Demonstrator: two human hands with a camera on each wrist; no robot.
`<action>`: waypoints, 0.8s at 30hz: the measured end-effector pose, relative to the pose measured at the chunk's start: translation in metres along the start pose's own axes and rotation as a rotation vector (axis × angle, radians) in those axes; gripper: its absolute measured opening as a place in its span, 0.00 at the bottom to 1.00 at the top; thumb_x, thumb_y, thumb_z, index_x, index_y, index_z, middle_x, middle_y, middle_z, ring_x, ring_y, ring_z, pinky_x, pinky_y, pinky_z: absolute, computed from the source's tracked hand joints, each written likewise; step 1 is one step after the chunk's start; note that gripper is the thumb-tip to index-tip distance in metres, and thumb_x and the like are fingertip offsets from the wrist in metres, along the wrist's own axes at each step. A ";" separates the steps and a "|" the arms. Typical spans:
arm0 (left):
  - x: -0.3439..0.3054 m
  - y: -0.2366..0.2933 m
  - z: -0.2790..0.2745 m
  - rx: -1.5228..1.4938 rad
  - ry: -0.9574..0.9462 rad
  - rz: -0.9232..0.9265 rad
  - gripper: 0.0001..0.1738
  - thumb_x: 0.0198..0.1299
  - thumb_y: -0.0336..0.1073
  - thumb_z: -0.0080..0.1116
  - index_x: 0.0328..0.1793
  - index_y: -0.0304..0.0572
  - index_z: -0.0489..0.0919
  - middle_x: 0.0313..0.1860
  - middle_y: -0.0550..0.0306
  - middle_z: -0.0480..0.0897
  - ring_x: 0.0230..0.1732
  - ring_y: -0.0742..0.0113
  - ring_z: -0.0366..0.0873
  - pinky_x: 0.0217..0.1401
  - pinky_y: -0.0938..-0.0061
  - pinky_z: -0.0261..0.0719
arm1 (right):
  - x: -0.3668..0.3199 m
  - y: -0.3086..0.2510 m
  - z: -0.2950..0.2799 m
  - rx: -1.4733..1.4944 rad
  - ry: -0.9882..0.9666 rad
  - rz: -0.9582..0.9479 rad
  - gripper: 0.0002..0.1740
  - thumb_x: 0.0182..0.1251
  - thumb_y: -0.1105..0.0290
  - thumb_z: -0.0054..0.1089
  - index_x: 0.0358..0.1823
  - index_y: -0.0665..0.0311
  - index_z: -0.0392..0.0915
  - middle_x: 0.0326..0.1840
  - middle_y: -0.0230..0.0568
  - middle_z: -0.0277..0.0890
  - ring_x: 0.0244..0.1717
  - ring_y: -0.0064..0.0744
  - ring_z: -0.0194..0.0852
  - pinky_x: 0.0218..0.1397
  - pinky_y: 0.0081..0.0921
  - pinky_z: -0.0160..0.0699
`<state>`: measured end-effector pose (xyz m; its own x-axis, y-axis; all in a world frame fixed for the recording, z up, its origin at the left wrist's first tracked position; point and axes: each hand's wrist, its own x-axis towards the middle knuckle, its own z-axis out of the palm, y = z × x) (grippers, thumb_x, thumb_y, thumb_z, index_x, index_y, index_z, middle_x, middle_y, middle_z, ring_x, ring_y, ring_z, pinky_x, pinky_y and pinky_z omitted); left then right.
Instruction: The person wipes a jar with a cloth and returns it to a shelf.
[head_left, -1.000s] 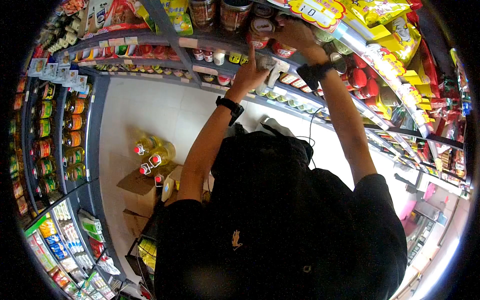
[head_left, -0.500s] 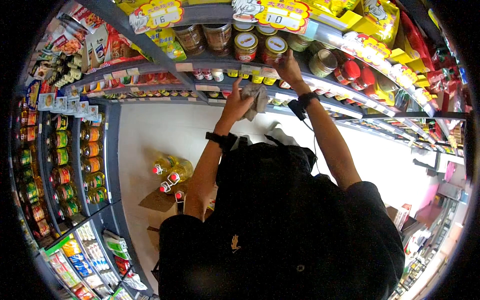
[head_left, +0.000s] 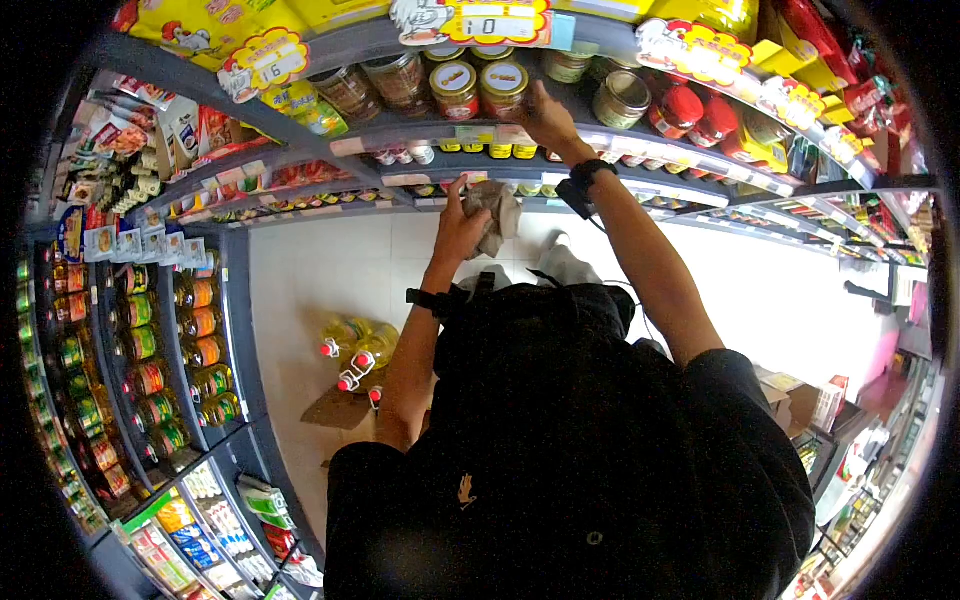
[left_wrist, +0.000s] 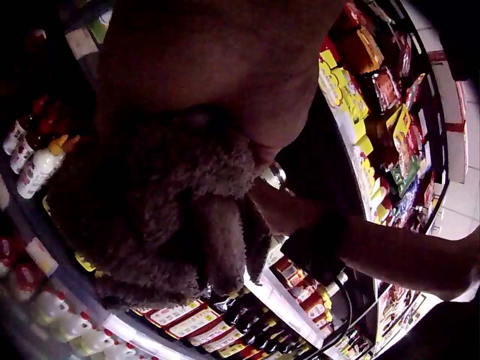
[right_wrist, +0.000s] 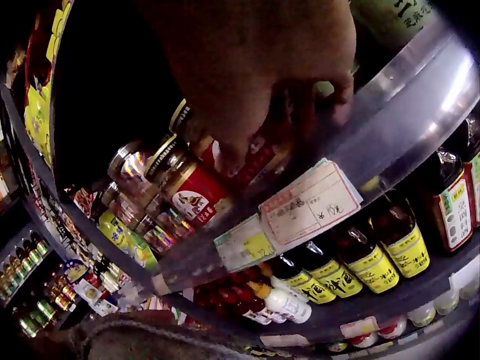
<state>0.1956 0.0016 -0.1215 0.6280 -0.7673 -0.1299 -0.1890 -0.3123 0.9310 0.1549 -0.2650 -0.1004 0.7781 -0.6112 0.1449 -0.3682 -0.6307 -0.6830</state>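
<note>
In the head view my left hand (head_left: 457,230) grips a crumpled grey-brown cloth (head_left: 494,220) below the shelf's front edge. Seen from the left wrist, the fuzzy cloth (left_wrist: 150,217) bunches around the fingers. Up on the shelf, my right hand (head_left: 552,125) holds the right side of a glass jar (head_left: 503,88) with a gold lid and red label. The right wrist view shows the thumb against that jar's red label (right_wrist: 259,161), with the other fingers bent beside it. A matching jar (head_left: 454,88) stands to its left.
Darker jars (head_left: 395,80) stand farther left, a pale-lidded jar (head_left: 621,98) and red-lidded jars (head_left: 676,108) to the right. A price sign (head_left: 490,22) hangs above. Dark bottles with yellow labels (right_wrist: 367,266) line the shelf below. Oil bottles (head_left: 365,350) stand on the floor at left.
The head view has tilted so more of the jars shows. My right hand has come from over the jars down to the right jar's side. My left hand has lowered with the cloth.
</note>
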 end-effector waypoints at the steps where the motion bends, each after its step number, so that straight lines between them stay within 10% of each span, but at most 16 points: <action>1: 0.000 -0.002 0.004 0.045 0.001 -0.005 0.42 0.58 0.37 0.62 0.77 0.47 0.56 0.55 0.29 0.81 0.57 0.35 0.80 0.60 0.55 0.77 | 0.000 0.004 0.001 -0.009 -0.039 0.004 0.38 0.60 0.39 0.66 0.54 0.60 0.59 0.49 0.62 0.80 0.49 0.68 0.79 0.48 0.56 0.77; 16: -0.007 0.013 0.023 0.055 -0.157 -0.074 0.39 0.58 0.36 0.60 0.75 0.45 0.58 0.55 0.32 0.82 0.55 0.39 0.82 0.57 0.55 0.78 | -0.004 -0.010 0.003 -0.052 -0.094 0.161 0.40 0.63 0.33 0.57 0.60 0.60 0.62 0.63 0.55 0.75 0.65 0.58 0.72 0.64 0.71 0.60; 24: -0.007 0.019 0.037 0.137 -0.218 0.045 0.39 0.56 0.36 0.59 0.75 0.42 0.60 0.57 0.33 0.80 0.57 0.36 0.80 0.60 0.55 0.76 | -0.011 -0.008 0.013 -0.138 0.042 0.063 0.39 0.62 0.42 0.65 0.60 0.65 0.62 0.59 0.51 0.74 0.62 0.55 0.73 0.59 0.61 0.69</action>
<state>0.1595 -0.0201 -0.1153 0.4420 -0.8801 -0.1735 -0.3227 -0.3365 0.8847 0.1554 -0.2471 -0.1062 0.7305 -0.6692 0.1365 -0.4842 -0.6484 -0.5874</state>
